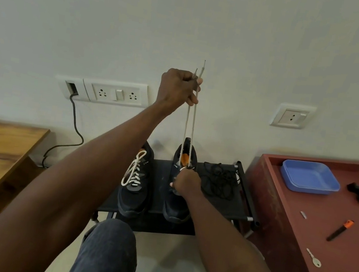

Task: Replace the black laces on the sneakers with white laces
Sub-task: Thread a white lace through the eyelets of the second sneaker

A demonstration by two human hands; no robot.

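Left hand (pixel 177 89) pinches both white cord lace (pixel 193 124) ends high above the right dark sneaker (pixel 178 195). Right hand (pixel 187 183) fingers curl on its tongue; what they grip, I cannot tell. Uneven pulling could leave mismatched ends.

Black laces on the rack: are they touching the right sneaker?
Apart. The head view shows bare rack between the black laces and the right sneaker, which the right hand steadies.

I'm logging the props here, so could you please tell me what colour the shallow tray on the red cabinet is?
The tray is blue, clearest in the head view.
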